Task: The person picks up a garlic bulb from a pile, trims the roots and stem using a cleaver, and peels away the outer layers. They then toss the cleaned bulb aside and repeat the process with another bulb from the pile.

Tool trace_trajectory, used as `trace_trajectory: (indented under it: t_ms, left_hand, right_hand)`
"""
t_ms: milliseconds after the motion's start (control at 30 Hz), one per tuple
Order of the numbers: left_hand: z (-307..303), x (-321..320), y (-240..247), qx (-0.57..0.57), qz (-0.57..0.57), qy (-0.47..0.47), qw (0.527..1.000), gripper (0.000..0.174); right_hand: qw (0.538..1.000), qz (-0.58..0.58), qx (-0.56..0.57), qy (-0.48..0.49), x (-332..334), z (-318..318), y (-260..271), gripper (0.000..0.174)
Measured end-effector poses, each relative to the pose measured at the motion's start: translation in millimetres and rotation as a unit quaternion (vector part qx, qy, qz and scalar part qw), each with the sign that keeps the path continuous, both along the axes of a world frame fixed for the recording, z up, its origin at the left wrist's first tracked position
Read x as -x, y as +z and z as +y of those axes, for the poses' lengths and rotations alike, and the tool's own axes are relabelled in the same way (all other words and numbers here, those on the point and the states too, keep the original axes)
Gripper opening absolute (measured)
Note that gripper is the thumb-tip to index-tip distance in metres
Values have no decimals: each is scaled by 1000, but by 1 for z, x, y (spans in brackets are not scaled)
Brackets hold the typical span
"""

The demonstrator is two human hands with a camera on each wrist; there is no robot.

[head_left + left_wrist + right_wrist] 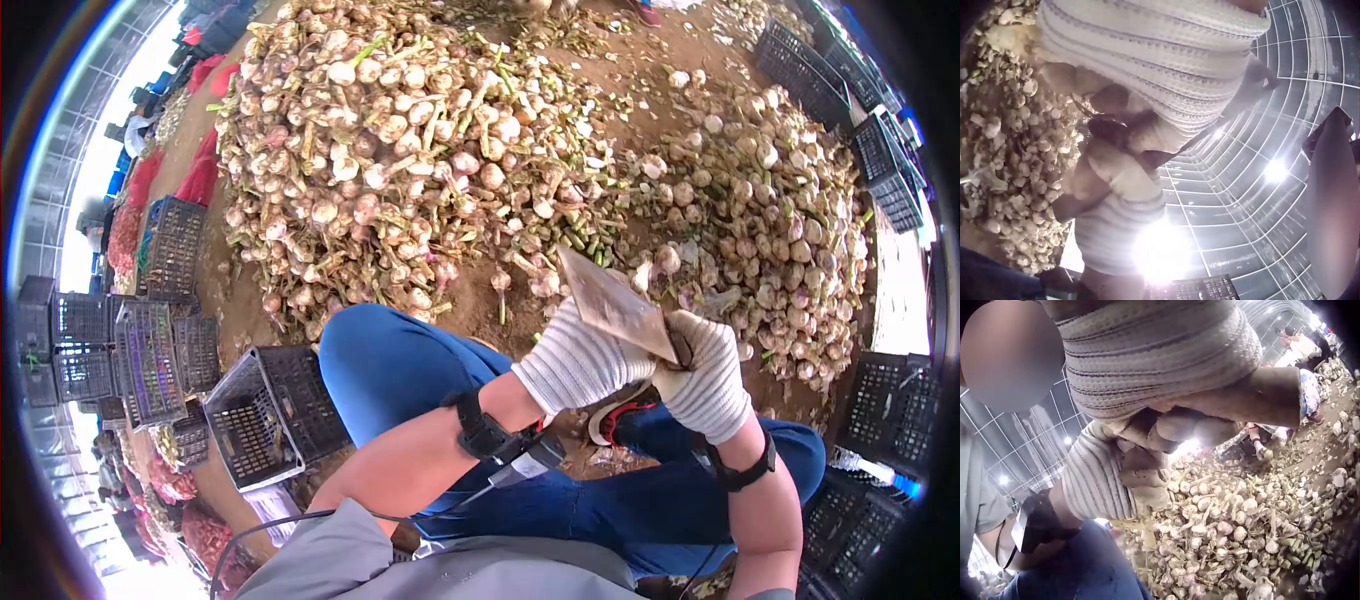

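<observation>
I see the person's gloved left hand (585,362) and right hand (702,378) together, fingers curled round a flat tool (618,302), held before garlic heaps (400,160) on the bare ground (228,300).

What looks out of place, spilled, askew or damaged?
Nothing looks clearly damaged. The black crate near the left knee sits at an angle to the crates beyond. One stemmed garlic bulb lies on bare soil beside the bigger heap, as if strayed. What may be crumpled plastic lies on the smaller heap, odd among garlic.
</observation>
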State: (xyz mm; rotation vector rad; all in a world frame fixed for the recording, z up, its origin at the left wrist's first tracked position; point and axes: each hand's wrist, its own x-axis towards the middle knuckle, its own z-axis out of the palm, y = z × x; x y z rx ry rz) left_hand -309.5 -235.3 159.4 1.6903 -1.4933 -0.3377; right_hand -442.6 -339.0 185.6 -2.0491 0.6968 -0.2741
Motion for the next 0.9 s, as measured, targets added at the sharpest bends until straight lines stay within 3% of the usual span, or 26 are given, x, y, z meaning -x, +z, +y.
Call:
trace_trajectory:
  t_ms: [133,267,300,400,467,567,600,633,667,700,800,833,900]
  left_hand:
    - [-1,-1,-6,-41,-22,10,999,30]
    - [-5,-3,-9,-2,38,5,999,20]
    - [-5,-2,-6,-21,141,4,990,19]
    - [-8,-3,-13,-21,296,-9,955,28]
    - [-8,-4,-14,-26,268,-6,963,30]
    - [-5,-6,-31,84,99,-28,991,18]
    - [-4,-7,-42,112,193,-56,973,16]
    - [-3,-8,-53,141,284,-84,945,16]
    - [-5,-6,-64,134,530,-122,828,21]
    - [-8,-3,-74,118,737,-152,648,26]
    - [8,-6,19,32,941,-47,333,40]
    - [7,-5,27,42,933,-21,357,43]
    - [0,-14,12,-3,959,-76,275,45]
  right_hand:
    - [1000,-15,-15,8,-4,-2,-2,13]
    - [999,-25,-44,-5,-6,-1,-7,15]
    - [998,-31,-47,-8,-5,-1,-9,15]
    - [996,-31,-81,-31,-3,3,-12,16]
    - [994,-33,-89,-47,-4,4,-6,16]
    - [999,-27,-40,-18,2,1,-4,17]
    - [1000,-25,-16,-8,2,2,1,17]
    - [1000,0,17,-10,1,3,8,11]
    - [999,1,52,7,0,4,12,9]
    - [996,2,89,23,0,5,14,7]
    - [989,30,143,30,2,7,20,11]
    - [986,25,163,33,2,7,20,13]
    - [980,9,196,39,0,7,20,20]
